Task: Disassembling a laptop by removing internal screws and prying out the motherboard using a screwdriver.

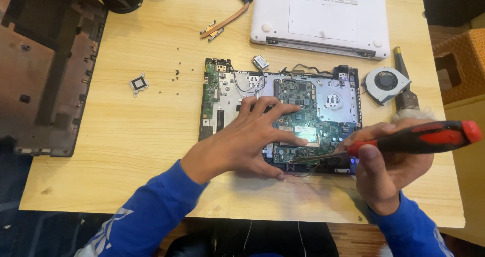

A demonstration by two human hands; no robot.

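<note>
Right hand, grip pinching a screwdriver, probes the motherboard under the spread left hand.

The left hand hides the motherboard's lower-left corner; screwdriver tip blurred.

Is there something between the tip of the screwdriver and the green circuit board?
Nothing visible. The screwdriver in the right hand reaches the circuit board at its lower edge; the left hand lies flat beside it, not across.

— The table is pale wood, matt and grained. The screwdriver?
— Glossy red and black plastic handle; thin metal shaft.
— The white laptop?
— Matt plastic, probably.
</note>
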